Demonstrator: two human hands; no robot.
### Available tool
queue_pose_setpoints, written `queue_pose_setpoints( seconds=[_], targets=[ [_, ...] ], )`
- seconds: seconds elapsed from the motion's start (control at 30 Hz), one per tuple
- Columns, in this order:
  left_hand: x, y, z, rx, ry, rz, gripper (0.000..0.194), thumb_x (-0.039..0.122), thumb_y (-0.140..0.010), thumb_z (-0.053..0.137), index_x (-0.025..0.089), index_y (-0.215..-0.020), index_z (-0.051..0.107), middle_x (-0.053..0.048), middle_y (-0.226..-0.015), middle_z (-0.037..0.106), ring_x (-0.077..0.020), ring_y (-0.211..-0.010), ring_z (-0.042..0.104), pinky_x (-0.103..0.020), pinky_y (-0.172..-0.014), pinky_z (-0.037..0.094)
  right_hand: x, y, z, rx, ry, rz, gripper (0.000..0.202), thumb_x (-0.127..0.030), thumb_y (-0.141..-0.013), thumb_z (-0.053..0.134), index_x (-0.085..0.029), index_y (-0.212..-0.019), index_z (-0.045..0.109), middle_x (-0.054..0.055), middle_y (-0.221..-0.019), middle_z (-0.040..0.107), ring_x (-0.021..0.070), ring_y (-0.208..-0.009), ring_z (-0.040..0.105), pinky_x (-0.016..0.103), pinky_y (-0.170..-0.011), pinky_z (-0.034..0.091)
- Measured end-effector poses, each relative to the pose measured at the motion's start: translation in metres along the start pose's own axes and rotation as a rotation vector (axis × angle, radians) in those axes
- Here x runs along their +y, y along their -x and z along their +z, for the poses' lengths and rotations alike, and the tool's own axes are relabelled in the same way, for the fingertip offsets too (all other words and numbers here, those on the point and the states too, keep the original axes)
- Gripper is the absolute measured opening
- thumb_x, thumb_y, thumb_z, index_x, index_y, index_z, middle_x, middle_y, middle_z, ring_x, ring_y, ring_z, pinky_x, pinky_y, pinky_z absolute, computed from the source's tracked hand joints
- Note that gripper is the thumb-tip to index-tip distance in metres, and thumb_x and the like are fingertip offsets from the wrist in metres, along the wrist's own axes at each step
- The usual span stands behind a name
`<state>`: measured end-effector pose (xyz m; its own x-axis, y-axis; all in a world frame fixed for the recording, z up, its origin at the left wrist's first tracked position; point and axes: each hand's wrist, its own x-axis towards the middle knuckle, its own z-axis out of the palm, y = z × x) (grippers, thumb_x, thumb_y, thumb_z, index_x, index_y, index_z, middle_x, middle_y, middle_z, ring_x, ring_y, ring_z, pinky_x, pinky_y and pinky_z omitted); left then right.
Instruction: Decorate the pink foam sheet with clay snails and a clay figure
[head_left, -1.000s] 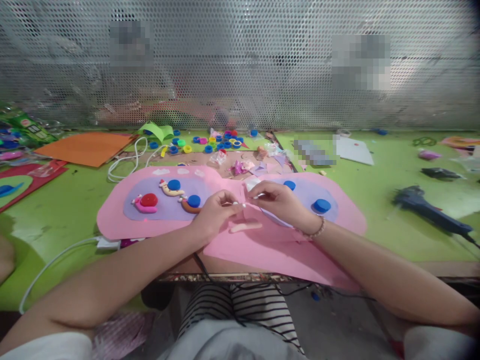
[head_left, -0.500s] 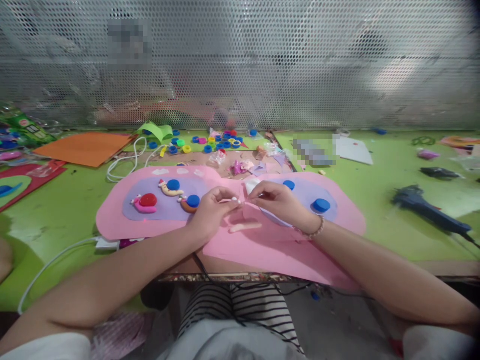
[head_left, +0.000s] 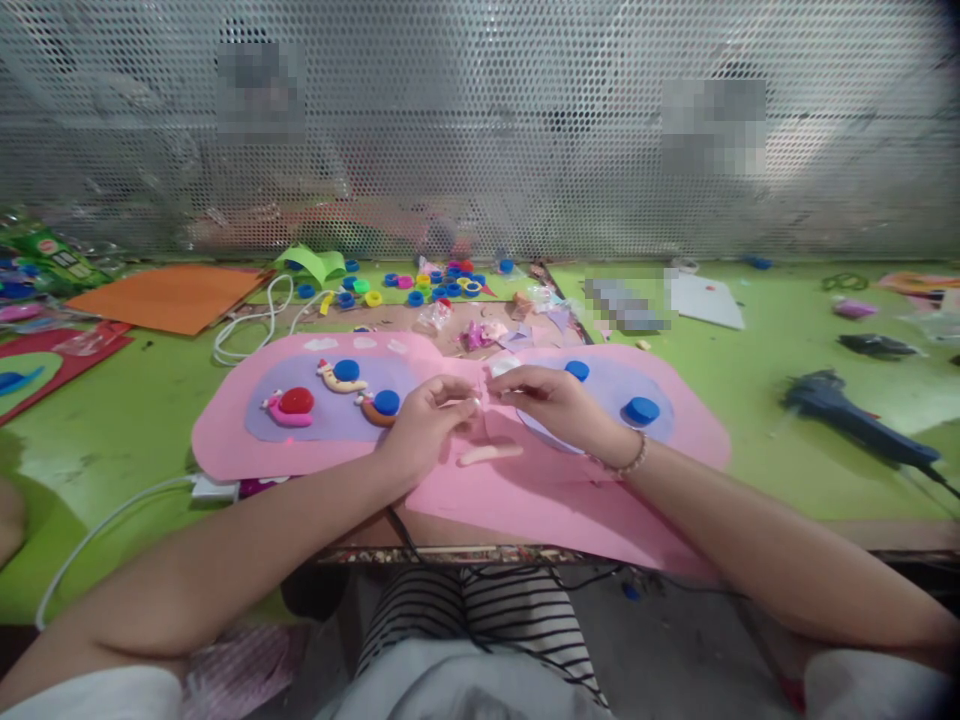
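Note:
Over the middle of a pink paper shape (head_left: 525, 500), my left hand (head_left: 433, 420) pinches a small white bit (head_left: 476, 402) between thumb and fingertips. My right hand (head_left: 551, 400) faces it, fingertips pressed together; what they hold is too small to make out. A cream clay strip (head_left: 491, 454) lies on the pink paper just below both hands. On the left purple oval (head_left: 270, 370) sit a pink clay snail with a red cap (head_left: 297, 402), a cream one with a blue cap (head_left: 346, 371) and a brown one, partly behind my left hand. Blue caps (head_left: 642, 410) rest on the right oval.
A glue gun (head_left: 862, 420) lies at the right. Several coloured caps (head_left: 416, 298) and scraps are at the back, before a perforated metal screen (head_left: 480, 130). Orange paper (head_left: 172, 297) and a white cable (head_left: 112, 525) are on the left.
The white bit at my left fingertips shows less than before. My right fingertips have shifted slightly; both hands stay over the same spot.

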<state>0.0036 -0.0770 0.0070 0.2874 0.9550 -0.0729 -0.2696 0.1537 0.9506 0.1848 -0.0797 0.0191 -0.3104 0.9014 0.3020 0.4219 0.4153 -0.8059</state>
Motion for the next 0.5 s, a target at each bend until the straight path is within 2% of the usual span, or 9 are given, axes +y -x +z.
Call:
queue_pose_setpoints(
  seconds=[0.1, 0.23, 0.4, 0.5],
  targets=[
    [-0.0005, 0.0011, 0.0003, -0.039, -0.014, -0.001, 0.026, 0.015, -0.056, 0.071, 0.015, -0.077, 0.056, 0.001, -0.077, 0.060, -0.0078, -0.061, 0.056, -0.019, -0.054, 0.046, 0.0007, 0.0001, 0.0005, -0.005, 0.001, -0.019, 0.012, -0.023, -0.076, 0.059, -0.020, -0.085, 0.065, 0.006, -0.091, 0.065, 0.0160, -0.084, 0.060, 0.031, -0.074, 0.048],
    [-0.0001, 0.0013, 0.0001, -0.023, -0.004, -0.018, 0.024, 0.018, -0.059, 0.071, 0.016, -0.076, 0.054, 0.004, -0.064, 0.054, -0.0058, -0.052, 0.052, -0.018, -0.049, 0.043, -0.0047, 0.0005, -0.0004, 0.033, 0.034, 0.025, 0.008, -0.025, -0.072, 0.063, -0.018, -0.074, 0.063, 0.004, -0.077, 0.062, 0.0133, -0.069, 0.058, 0.027, -0.063, 0.048],
    [0.0020, 0.0007, 0.0002, -0.012, 0.033, -0.032, 0.024, 0.037, -0.072, 0.061, 0.015, -0.080, 0.057, 0.001, -0.065, 0.055, -0.0054, -0.053, 0.051, -0.019, -0.050, 0.044, -0.0086, -0.0001, -0.0023, 0.019, -0.071, 0.137, 0.021, -0.031, -0.084, 0.047, -0.016, -0.075, 0.058, 0.001, -0.061, 0.058, 0.0102, -0.057, 0.056, 0.025, -0.057, 0.048],
    [0.0021, 0.0007, 0.0004, 0.001, -0.006, -0.032, 0.023, 0.030, -0.068, 0.065, 0.015, -0.083, 0.058, -0.001, -0.074, 0.058, -0.0065, -0.057, 0.053, -0.019, -0.050, 0.045, -0.0060, -0.0011, -0.0011, 0.029, -0.128, 0.110, 0.020, -0.030, -0.085, 0.044, -0.016, -0.082, 0.059, 0.003, -0.071, 0.060, 0.0114, -0.066, 0.059, 0.027, -0.064, 0.050]
  ],
)
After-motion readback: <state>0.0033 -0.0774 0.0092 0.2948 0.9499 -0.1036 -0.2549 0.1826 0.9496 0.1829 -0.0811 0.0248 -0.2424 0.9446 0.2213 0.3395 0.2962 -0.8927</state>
